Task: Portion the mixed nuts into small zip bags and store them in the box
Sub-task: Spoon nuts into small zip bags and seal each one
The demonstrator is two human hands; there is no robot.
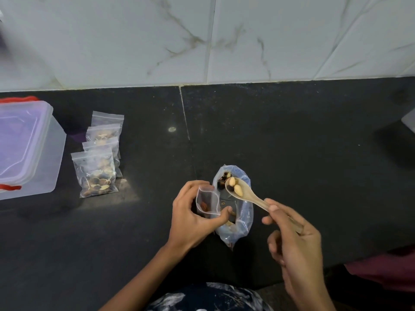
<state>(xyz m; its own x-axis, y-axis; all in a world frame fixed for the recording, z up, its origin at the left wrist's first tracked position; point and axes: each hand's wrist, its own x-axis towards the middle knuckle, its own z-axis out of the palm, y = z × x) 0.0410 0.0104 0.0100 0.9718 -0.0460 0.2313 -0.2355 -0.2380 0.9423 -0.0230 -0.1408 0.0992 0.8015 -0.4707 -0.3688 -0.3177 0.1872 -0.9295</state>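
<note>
My left hand [190,218] holds a small clear zip bag [207,202] with its mouth spread; a nut or two lies inside. My right hand [292,239] grips the handle of a wooden spoon [242,191]. The spoon's bowl carries a few nuts and hovers just right of the small bag, over a larger clear plastic bag of mixed nuts [238,212] lying on the black counter. Several filled zip bags [98,162] lie in a row at the left. Beside them stands a translucent plastic box [48,158] with a purple lid and red clips.
The black stone counter [292,135] runs to a white marble-tiled wall [202,41] behind. A pale object [409,122] sits at the right edge. A maroon cloth [381,272] shows at the lower right, below the counter's front edge.
</note>
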